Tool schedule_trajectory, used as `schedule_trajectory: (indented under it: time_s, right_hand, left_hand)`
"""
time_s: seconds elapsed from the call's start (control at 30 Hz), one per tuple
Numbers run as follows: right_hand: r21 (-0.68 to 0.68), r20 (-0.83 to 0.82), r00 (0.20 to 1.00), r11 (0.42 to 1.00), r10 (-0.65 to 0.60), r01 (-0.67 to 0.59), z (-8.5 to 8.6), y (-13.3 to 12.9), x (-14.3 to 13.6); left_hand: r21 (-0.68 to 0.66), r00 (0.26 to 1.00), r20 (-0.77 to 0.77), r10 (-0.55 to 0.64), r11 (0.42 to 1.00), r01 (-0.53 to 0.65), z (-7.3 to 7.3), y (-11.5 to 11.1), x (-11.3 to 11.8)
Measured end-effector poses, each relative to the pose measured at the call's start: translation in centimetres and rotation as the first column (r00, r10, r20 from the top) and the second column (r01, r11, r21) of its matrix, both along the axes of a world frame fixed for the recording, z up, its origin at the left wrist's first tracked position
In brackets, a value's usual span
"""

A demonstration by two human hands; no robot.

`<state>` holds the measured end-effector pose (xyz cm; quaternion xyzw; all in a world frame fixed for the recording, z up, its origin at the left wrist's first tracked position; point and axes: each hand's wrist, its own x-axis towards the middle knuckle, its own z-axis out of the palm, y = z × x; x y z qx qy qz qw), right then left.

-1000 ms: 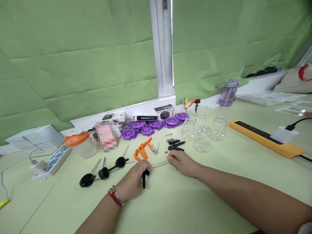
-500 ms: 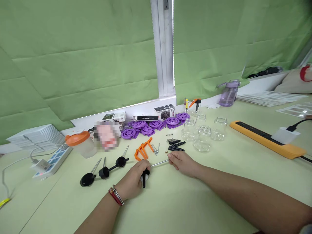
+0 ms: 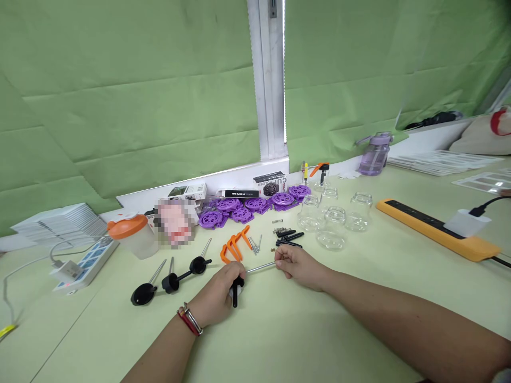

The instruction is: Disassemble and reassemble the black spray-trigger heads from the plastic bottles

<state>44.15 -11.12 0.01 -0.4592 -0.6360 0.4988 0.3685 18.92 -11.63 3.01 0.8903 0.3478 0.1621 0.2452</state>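
Observation:
Near the front of the table my left hand [image 3: 217, 288] is closed around a black plastic pump head [image 3: 235, 295], whose short spout points down toward me. A thin metal tube [image 3: 260, 267] runs from it to the right. My right hand [image 3: 301, 268] pinches the far end of that tube between thumb and fingers; the tip is hidden. To the left lie several similar black heads [image 3: 143, 293] with metal tubes. Orange levers [image 3: 235, 244], metal pins [image 3: 255, 244], springs [image 3: 277, 221], black sticks [image 3: 289, 243] and tiny brass-coloured bits [image 3: 273, 250] lie just beyond my hands.
Clear glass bottles [image 3: 331, 234] stand right of centre, beside an orange power strip [image 3: 435, 229]. Purple round parts [image 3: 243, 205] and boxes [image 3: 275, 183] line the wall. At left are an orange-lidded cup [image 3: 138, 239] and a white power strip [image 3: 90, 266]; a purple bottle [image 3: 375, 154] stands back right.
Both hands stay nearly where they were, still on the pump head and its tube. My right hand's fingers have shifted only slightly at the tube's end.

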Motion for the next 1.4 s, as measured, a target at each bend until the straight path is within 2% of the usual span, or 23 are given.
schedule_trajectory:
  time_s: [0.73, 1.4]
  right_hand:
    - [0.03, 0.176, 0.984, 0.999, -0.02, 0.015, -0.16, -0.05, 0.21]
    - [0.039, 0.177, 0.984, 0.999, -0.014, 0.007, 0.07, -0.2, 0.19]
  left_hand:
    - [0.001, 1.0, -0.008, -0.003, 1.0, 0.003, 0.0, -0.01, 0.07]
    - [0.002, 1.0, -0.003, -0.003, 1.0, 0.003, -0.15, -0.07, -0.01]
